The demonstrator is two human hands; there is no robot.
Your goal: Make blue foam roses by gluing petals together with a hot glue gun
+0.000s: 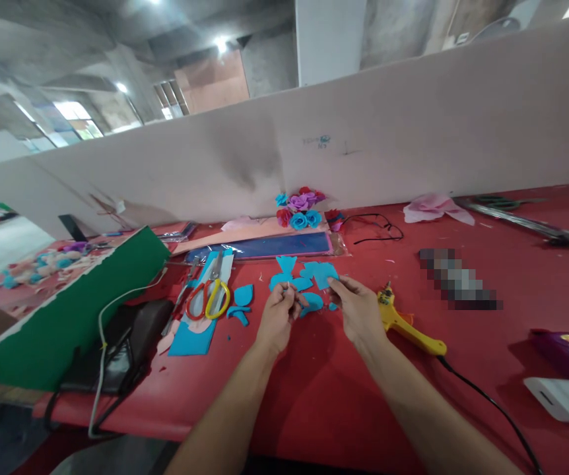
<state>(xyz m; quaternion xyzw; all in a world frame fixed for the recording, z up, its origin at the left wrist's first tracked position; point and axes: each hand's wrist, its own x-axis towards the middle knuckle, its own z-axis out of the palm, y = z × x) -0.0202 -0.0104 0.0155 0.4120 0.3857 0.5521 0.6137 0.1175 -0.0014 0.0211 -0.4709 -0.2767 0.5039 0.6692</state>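
My right hand (pixel 361 309) pinches a blue crepe-paper petal (pixel 325 273) between thumb and fingers, holding it just over the table. To its left, my left hand (pixel 280 315) is closed, fingertips together around something small and pale that I cannot make out. Several cut blue pieces lie about the hands, among them a fan-shaped piece (pixel 286 264) behind my left hand and a rounded petal (pixel 243 294) to its left. A yellow glue gun (pixel 410 330) rests to the right of my right hand. Scissors with red and yellow handles (pixel 218 300) lie on blue paper (pixel 193 338) at the left.
Red, purple and blue paper flowers (pixel 304 206) stand near the white partition (pixel 413 125). Eyeglasses (pixel 376 226) and pink paper (pixel 435 208) lie at the back. A green panel (pixel 81 303) and black bag (pixel 136 336) border the left. A white charger (pixel 564 399) sits far right.
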